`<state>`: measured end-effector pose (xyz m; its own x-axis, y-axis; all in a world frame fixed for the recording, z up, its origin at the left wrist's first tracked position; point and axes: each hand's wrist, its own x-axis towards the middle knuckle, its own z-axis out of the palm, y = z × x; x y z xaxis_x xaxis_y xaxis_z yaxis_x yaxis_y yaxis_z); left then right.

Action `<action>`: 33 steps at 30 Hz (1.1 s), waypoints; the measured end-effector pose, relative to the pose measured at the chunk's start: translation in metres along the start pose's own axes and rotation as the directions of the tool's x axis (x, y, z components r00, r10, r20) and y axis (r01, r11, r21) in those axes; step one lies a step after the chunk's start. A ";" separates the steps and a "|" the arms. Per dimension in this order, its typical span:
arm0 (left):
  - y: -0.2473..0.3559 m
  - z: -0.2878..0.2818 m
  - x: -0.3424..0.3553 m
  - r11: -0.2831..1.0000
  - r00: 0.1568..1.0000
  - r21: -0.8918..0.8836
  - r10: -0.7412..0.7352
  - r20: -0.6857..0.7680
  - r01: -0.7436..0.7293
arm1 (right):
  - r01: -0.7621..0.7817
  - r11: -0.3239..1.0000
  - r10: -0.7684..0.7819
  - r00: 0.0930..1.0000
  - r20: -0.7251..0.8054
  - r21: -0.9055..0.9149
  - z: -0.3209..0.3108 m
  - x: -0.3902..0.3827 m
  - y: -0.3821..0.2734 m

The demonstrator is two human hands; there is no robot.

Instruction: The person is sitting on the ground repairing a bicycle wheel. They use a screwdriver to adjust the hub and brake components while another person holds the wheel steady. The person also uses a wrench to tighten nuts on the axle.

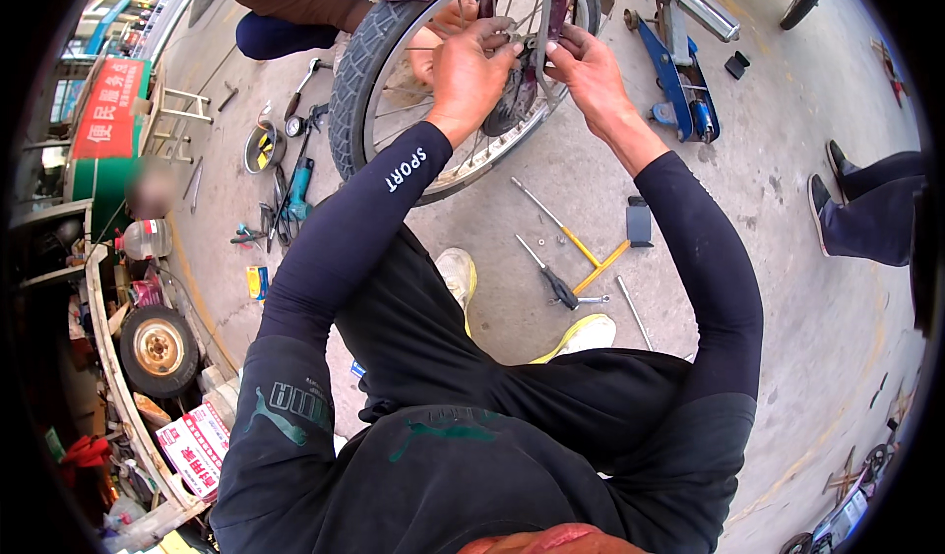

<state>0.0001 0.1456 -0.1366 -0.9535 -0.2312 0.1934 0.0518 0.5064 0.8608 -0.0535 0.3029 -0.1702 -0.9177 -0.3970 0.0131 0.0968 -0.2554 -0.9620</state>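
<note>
A spoked wheel with a black tyre [351,111] stands in front of me under a dark maroon fork [564,3]. My left hand [471,74] reaches in front of the spokes to the hub area, its fingers bent and closed near the axle end. On the other side of the fork leg, my right hand [594,74] has thumb and forefinger pinched together at the same spot. Whatever small part lies between the fingers of either hand is too small to name. A dark round hub [507,116] shows below my hands. Behind the wheel, another person's hand [421,57] touches the spokes.
A yellow T-handle wrench [581,244], a ratchet [561,286] and a metal rod [633,310] lie by my shoes. Left of the wheel are a teal power tool [299,190] and a metal bowl [264,148]. A blue floor jack [679,82] stands right; someone's legs [866,210] are farther right.
</note>
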 end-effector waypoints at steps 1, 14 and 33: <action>0.002 0.000 0.001 1.000 1.000 0.023 0.005 0.007 -0.005 | 0.010 1.000 -0.010 1.000 -0.003 0.000 -0.001 0.001 0.001; -0.004 0.002 0.005 0.999 0.999 0.040 0.020 0.046 -0.022 | 0.170 0.967 -0.175 0.984 -0.010 -0.191 -0.008 0.019 0.026; -0.014 0.003 0.010 0.982 0.996 0.166 0.090 -0.011 -0.087 | 0.203 0.939 -0.211 0.977 0.001 -0.278 -0.010 0.019 0.025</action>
<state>-0.0110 0.1386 -0.1480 -0.9415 -0.1940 0.2756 0.0847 0.6552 0.7507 -0.0723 0.2976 -0.1969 -0.9170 -0.3353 0.2161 -0.2024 -0.0757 -0.9764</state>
